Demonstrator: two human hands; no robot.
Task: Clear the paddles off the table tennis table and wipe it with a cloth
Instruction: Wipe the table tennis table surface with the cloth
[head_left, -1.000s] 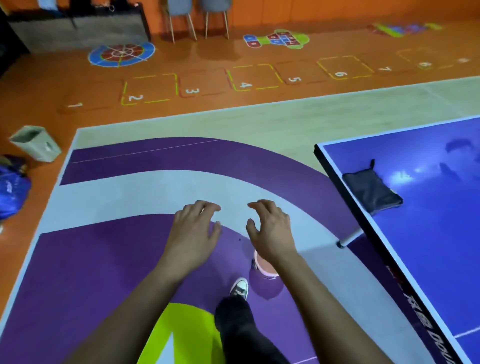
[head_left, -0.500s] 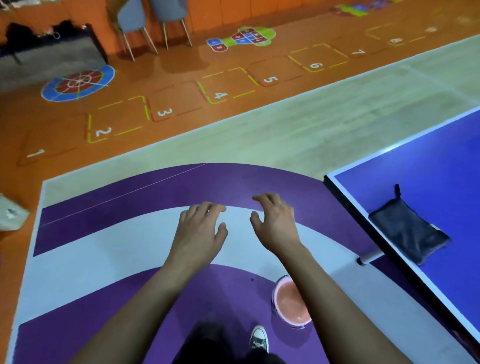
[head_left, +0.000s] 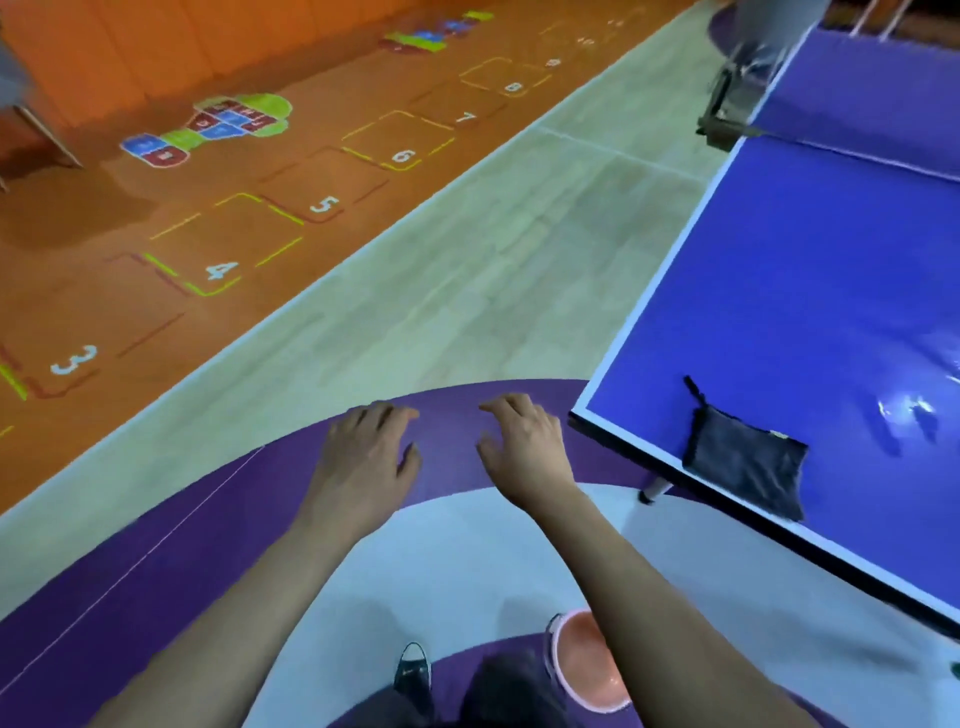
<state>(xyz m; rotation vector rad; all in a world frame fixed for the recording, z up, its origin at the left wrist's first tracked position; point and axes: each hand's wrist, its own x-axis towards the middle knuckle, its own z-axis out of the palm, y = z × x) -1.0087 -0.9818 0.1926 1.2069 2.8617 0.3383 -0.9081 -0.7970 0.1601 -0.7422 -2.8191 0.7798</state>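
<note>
Closest in, I see a dark shoe (head_left: 413, 670) and a pink bowl (head_left: 582, 662) on the purple-and-grey floor (head_left: 156, 571); above them the left hand (head_left: 363, 462) and right hand (head_left: 524, 452) are held out side by side, fingers loosely curled with nothing in them. To the right, a dark cloth (head_left: 743, 462) lies flat on the near corner of the blue worktop (head_left: 831, 291), apart from both hands. Beyond, a pale wood strip (head_left: 467, 291) meets orange flooring (head_left: 104, 218) painted with hopscotch squares, where I read 3, 4, 5, 6, 7 and 8.

Orange floor (head_left: 93, 291) with numbered hopscotch squares (head_left: 400, 140), orange wall (head_left: 156, 41) behind.
</note>
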